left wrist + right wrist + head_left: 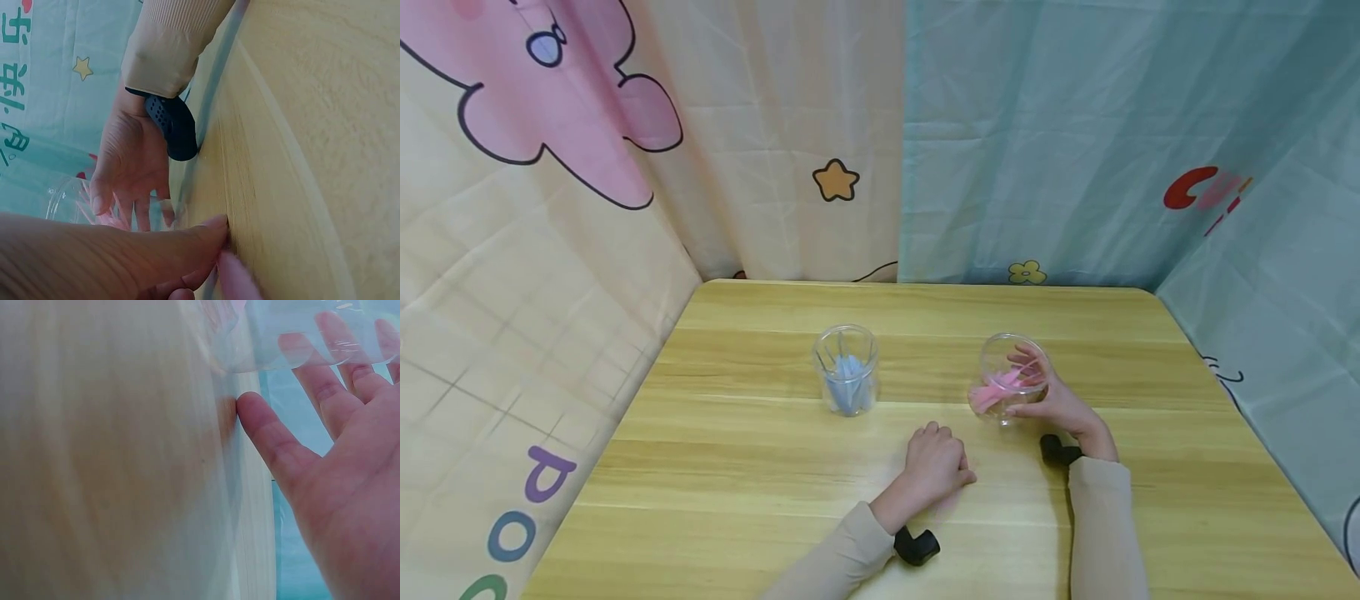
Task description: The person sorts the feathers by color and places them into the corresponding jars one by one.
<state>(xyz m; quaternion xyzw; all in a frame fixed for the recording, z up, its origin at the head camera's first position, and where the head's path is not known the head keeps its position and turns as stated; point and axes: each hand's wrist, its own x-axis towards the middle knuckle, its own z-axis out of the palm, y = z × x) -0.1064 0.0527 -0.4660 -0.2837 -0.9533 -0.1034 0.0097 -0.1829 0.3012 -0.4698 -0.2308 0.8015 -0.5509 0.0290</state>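
A clear cup point(989, 354) with pink strip-like pieces point(1000, 388) inside stands right of the middle of the table. My right hand point(1062, 406) is spread around its right side, fingers fairly straight and seen through the clear wall. In the right wrist view, the thumb point(269, 428) stands a little apart from the cup point(262, 359). My left hand point(936, 464) is low over the table in front, its back toward the head camera. In the left wrist view, its thumb and fingers pinch a blurred pink piece point(239, 280), whose kind I cannot tell.
Another clear cup point(817, 360), holding light-blue pieces point(848, 385), stands upright left of centre on the wooden table point(737, 467). Printed curtains point(775, 100) hang behind and at both sides. Black wrist devices point(917, 547) are at both sleeves.
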